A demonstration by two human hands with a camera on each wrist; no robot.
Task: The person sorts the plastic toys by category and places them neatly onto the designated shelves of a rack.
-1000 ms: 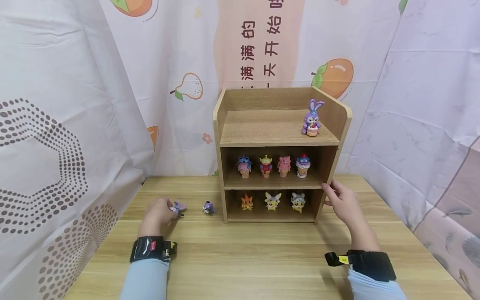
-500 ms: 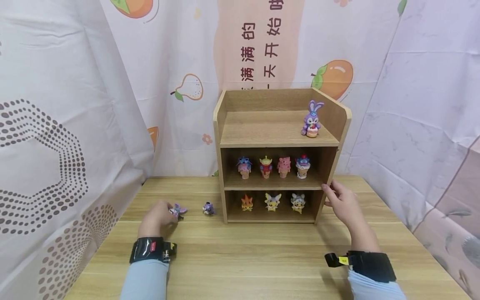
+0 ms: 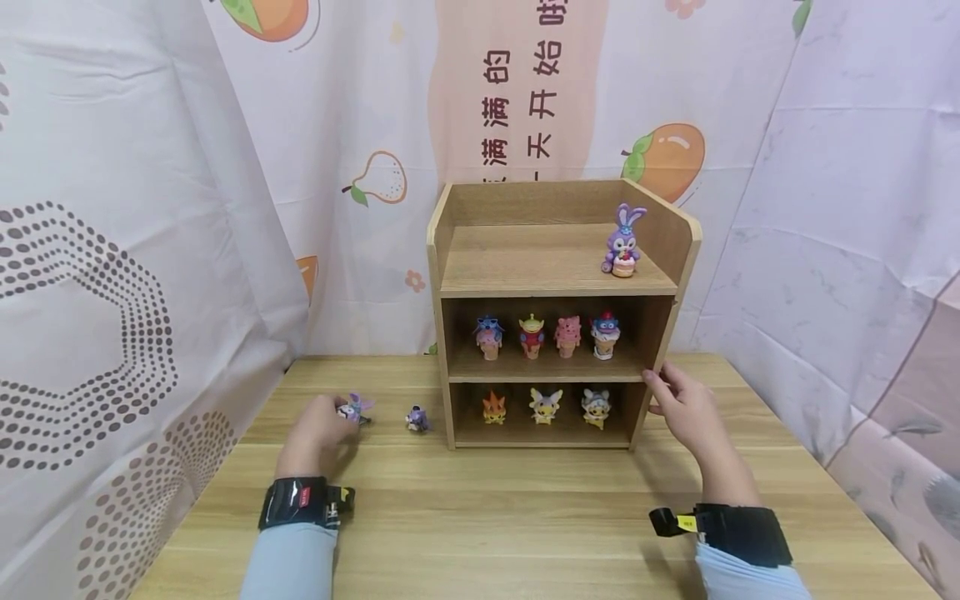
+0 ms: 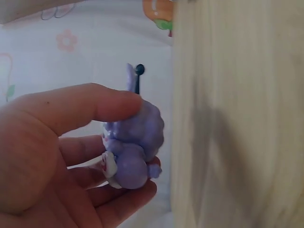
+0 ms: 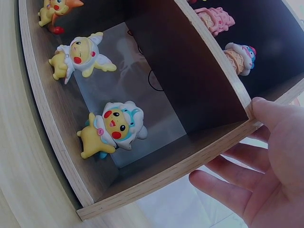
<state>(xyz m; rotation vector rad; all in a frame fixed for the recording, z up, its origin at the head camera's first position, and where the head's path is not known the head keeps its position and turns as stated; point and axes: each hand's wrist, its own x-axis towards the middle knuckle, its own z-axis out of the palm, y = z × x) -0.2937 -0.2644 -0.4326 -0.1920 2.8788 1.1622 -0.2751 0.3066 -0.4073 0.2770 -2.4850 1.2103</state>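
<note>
In the head view my left hand (image 3: 317,427) is at the left of the table. Its thumb and fingers pinch a purple rabbit figurine (image 3: 354,409); the left wrist view shows the back of this figurine (image 4: 137,137) between thumb and fingers. Another small purple figurine (image 3: 417,419) lies on the table to its right. My right hand (image 3: 684,406) grips the right side panel of a wooden shelf (image 3: 558,290). In the right wrist view that hand (image 5: 266,166) has its thumb on the front edge, with the fingers along the outer side.
A purple rabbit with a cake (image 3: 622,242) stands on the top level at right. Ice-cream-cone figurines (image 3: 531,336) line the middle level. Yellow figurines in costumes (image 3: 546,406) stand on the bottom level. Behind the table (image 3: 480,517) hangs a printed curtain (image 3: 360,275).
My left hand has turned the rabbit figurine slightly, and its ears point more upward now. The right hand stays at the shelf's side. The head view has tilted up a little.
</note>
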